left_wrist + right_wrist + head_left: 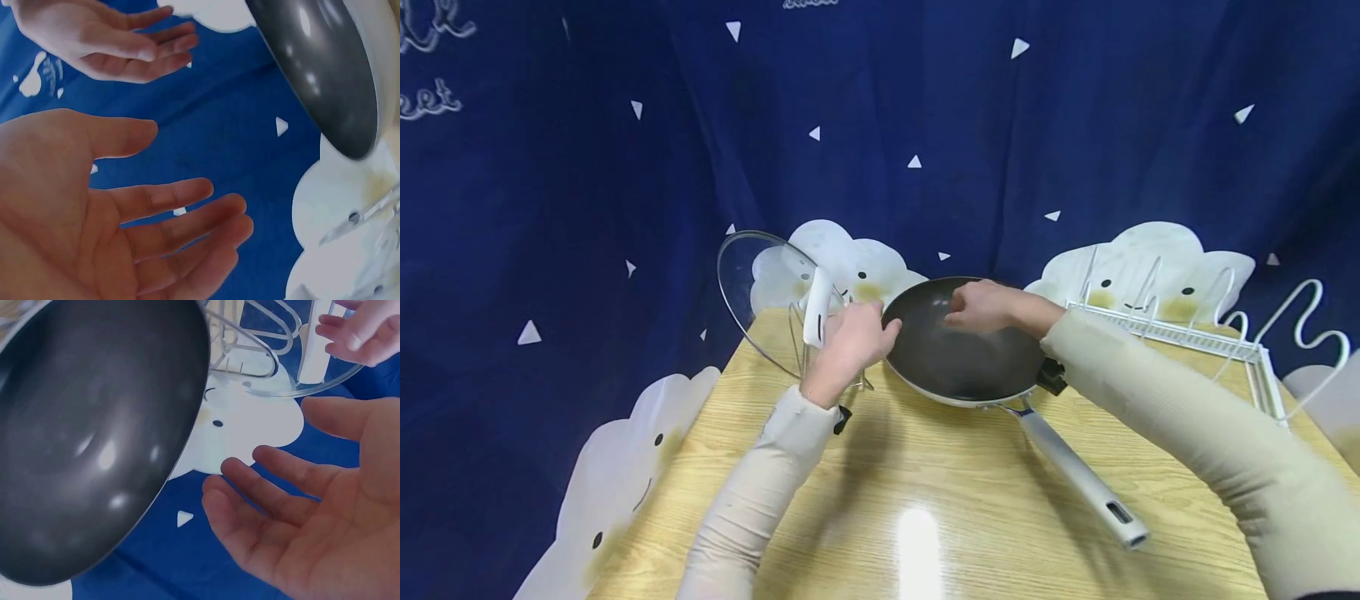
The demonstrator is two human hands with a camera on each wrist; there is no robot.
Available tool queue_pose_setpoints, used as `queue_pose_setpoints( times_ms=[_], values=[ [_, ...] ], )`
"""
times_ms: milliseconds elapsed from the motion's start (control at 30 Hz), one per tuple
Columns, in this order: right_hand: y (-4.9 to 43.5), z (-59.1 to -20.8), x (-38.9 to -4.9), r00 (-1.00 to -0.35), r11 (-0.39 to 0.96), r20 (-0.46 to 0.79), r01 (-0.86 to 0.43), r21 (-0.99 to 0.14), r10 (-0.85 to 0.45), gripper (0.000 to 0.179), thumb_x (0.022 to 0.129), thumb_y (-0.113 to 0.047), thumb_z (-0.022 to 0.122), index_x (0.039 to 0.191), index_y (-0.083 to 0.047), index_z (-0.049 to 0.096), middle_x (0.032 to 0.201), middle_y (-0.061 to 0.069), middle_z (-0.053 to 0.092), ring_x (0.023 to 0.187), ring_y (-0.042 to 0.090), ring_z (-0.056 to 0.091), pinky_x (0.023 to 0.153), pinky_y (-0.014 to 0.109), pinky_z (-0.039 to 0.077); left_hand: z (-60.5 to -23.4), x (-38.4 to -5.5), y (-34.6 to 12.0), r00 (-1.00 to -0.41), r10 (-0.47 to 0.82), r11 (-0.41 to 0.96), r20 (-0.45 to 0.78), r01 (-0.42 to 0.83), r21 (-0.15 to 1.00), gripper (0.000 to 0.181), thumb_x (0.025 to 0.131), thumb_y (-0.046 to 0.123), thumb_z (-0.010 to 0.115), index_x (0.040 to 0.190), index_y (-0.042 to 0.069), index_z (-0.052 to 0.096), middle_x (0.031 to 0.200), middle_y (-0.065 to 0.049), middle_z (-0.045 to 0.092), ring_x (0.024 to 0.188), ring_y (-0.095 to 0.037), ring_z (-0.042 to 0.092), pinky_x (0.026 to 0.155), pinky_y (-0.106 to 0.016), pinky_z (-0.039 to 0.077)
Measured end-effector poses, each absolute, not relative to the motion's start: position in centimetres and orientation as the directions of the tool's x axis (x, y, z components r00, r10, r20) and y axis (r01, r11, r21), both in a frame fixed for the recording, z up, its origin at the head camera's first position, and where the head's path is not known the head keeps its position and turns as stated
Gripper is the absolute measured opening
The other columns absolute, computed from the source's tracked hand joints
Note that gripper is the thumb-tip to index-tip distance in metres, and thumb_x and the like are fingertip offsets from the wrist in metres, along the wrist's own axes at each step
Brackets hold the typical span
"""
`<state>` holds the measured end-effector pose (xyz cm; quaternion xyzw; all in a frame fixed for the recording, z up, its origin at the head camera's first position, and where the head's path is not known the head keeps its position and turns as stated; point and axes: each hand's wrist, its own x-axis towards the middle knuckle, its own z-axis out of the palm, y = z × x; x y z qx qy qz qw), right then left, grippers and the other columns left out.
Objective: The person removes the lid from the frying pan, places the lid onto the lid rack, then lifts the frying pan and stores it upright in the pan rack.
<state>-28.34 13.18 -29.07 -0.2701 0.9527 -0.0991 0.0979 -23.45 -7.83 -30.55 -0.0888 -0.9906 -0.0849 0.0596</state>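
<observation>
Left hand (pixel 852 337) and right hand (pixel 985 306) are both empty, fingers relaxed and slightly parted, thumbs held away from the rest, as the wrist views show. Between and below them is a dark-coated frying pan (pixel 955 354), set over the middle of the worktop (pixel 992 521), with its long pale handle (pixel 1082 479) angled toward the person's right. From the head, the right hand overlaps the far part of the pan, yet the right wrist view shows its fingertips apart from the rim. What supports the pan's underside is hidden. On the left, a clear glass lid (pixel 767 304) leans on edge at a wire stand (pixel 794 329); its white handle grip (pixel 817 310) is just beside the left hand. At the far right stands a white wire rack (pixel 1165 327). Behind everything hangs a blue curtain (pixel 880 92) with white triangles and cloud shapes.
</observation>
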Motion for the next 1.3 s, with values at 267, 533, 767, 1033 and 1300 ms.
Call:
queue_pose_setpoints(
  times_ms=[267, 533, 767, 1033, 1300],
  values=[
    [17.4, -29.9, -25.9, -0.812, 0.799, -0.093, -0.537, -0.269, -0.577, 0.031, 0.092, -0.024, 0.056, 0.103, 0.005, 0.062, 0.098, 0.015, 0.067, 0.094, 0.031, 0.062, 0.083, 0.044, 0.048, -32.8, -22.4, -5.3, -0.963, 0.26, 0.957, 0.069, 0.266, 0.116, 0.051, 0.095, 0.049, 0.046, 0.131, 0.014, 0.055, 0.115, -0.012, 0.064, 0.096, -0.028, 0.063, 0.071, -0.044, 0.051],
    [20.6, -31.7, -23.9, -0.846, 0.82, -0.111, -0.461, -0.341, -0.522, 0.033, 0.093, -0.028, 0.057, 0.103, 0.003, 0.062, 0.093, 0.009, 0.067, 0.089, 0.027, 0.063, 0.08, 0.044, 0.048, -35.9, -21.5, -3.9, -0.936, 0.35, 0.904, 0.033, 0.347, 0.251, 0.046, 0.094, 0.048, 0.048, 0.121, 0.012, 0.061, 0.102, -0.005, 0.067, 0.087, -0.025, 0.064, 0.06, -0.036, 0.049],
    [23.1, -33.0, -21.6, -0.868, 0.813, -0.151, -0.363, -0.456, -0.473, 0.035, 0.094, -0.031, 0.057, 0.102, 0.003, 0.06, 0.088, 0.005, 0.065, 0.072, 0.019, 0.062, 0.065, 0.038, 0.051, -38.7, -20.2, -2.0, -0.889, 0.457, 0.778, 0.027, 0.414, 0.472, 0.032, 0.095, 0.047, 0.049, 0.082, 0.02, 0.061, 0.067, 0.008, 0.057, 0.06, -0.01, 0.054, 0.051, -0.027, 0.041],
    [25.1, -34.6, -18.7, -0.868, 0.746, -0.272, -0.155, -0.648, -0.416, 0.037, 0.096, -0.031, 0.055, 0.109, 0.003, 0.055, 0.092, 0.006, 0.061, 0.076, 0.021, 0.061, 0.052, 0.034, 0.053, -41.8, -18.8, 0.4, -0.843, 0.537, 0.631, -0.027, 0.38, 0.677, 0.037, 0.096, 0.045, 0.047, 0.071, 0.019, 0.055, 0.053, 0.008, 0.042, 0.047, -0.006, 0.037, 0.045, -0.022, 0.033],
    [26.6, -36.5, -16.2, -0.846, 0.677, -0.344, -0.026, -0.735, -0.407, 0.034, 0.098, -0.034, 0.05, 0.104, -0.001, 0.056, 0.089, 0.011, 0.056, 0.066, 0.026, 0.063, 0.046, 0.039, 0.053, -43.3, -17.4, 2.8, -0.844, 0.48, 0.523, -0.24, 0.055, 0.85, 0.043, 0.096, 0.044, 0.047, 0.091, 0.005, 0.063, 0.084, -0.006, 0.065, 0.073, -0.018, 0.062, 0.062, -0.032, 0.049]
  ],
)
